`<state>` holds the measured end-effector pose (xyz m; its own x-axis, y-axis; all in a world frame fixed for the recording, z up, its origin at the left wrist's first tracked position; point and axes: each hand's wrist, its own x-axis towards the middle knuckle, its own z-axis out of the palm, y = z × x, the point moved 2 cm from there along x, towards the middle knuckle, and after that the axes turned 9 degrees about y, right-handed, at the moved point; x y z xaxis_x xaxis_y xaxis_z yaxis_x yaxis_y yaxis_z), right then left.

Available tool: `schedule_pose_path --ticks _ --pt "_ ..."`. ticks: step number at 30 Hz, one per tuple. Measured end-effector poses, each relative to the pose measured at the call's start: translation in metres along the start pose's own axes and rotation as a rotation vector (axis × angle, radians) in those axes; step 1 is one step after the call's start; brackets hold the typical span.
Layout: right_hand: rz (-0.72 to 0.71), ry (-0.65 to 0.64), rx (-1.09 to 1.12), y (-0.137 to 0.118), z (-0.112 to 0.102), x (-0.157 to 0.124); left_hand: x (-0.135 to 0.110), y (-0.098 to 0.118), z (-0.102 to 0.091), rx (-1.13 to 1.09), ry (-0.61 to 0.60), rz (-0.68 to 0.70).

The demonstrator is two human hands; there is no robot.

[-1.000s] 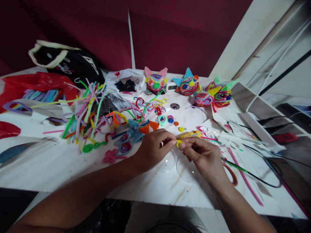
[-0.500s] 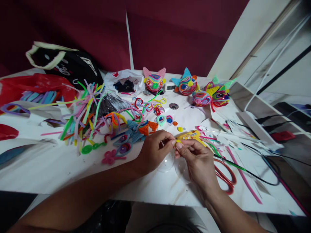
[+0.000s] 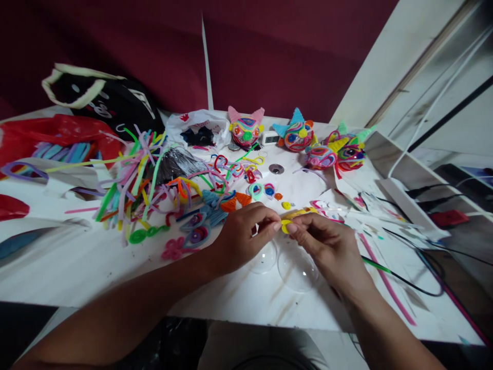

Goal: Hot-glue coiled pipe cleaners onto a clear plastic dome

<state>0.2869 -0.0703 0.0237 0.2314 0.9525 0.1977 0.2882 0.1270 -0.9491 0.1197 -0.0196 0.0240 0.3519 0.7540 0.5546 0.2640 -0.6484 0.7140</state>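
Left hand [image 3: 242,235] and right hand [image 3: 327,246] pinch a small yellow pipe-cleaner coil [image 3: 285,225] between their fingertips, seemingly above two clear half-domes [image 3: 298,270].

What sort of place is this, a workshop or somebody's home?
Probably a craft table, perhaps at home: a heap of coloured pipe cleaners, finished creature balls along the back, and the left hand and right hand pinching a yellow coil.

We see a white table [image 3: 77,267]; on it lie a heap of coloured pipe cleaners [image 3: 142,180] at left, two clear domes [image 3: 298,270] near the front edge, decorated balls [image 3: 246,128] along the back, and a red plastic bag [image 3: 57,131] far left.
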Motion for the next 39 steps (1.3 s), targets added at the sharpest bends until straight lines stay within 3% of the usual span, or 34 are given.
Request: schedule_pose_path --ticks 10,22,27,30,36,39 --pt "-0.017 -0.118 -0.061 0.004 0.001 0.004 -0.002 0.001 0.0 0.039 0.015 0.017" --pt "0.141 0.094 0.189 0.001 0.015 -0.007 -0.003 -0.001 0.004 -0.049 0.067 -0.135" --pt "0.155 0.109 0.241 0.004 0.022 -0.011 -0.004 -0.003 0.004 -0.148 0.071 -0.225" --pt "0.139 0.058 0.205 0.006 0.02 -0.011 -0.002 -0.002 0.003 -0.094 0.062 -0.163" --pt "0.065 -0.046 0.006 0.003 0.006 -0.008 -0.001 0.001 0.0 0.073 0.039 0.131" --pt "0.06 -0.057 -0.021 0.003 0.004 -0.006 -0.001 0.001 -0.001 0.109 0.058 0.212"
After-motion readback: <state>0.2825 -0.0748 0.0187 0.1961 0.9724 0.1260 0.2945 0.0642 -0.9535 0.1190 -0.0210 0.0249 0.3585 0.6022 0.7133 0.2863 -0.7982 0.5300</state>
